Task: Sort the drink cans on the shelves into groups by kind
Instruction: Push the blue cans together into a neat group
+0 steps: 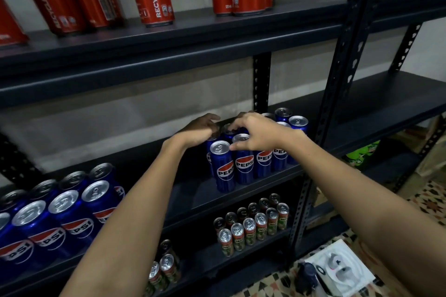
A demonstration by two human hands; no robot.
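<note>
both hands reached over a cluster of blue pepsi cans (243,164) on the middle shelf (241,190), the left hand (200,131) curled on a can top beneath it, the right hand (255,134) pinching another.

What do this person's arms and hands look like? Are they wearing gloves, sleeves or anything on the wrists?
Both arms are bare from as far up as the picture shows down to the fingertips: no sleeves are in view. The left hand and the right hand have no gloves. I can see no watch, bracelet or ring on either, though the left hand is in shadow.
</note>
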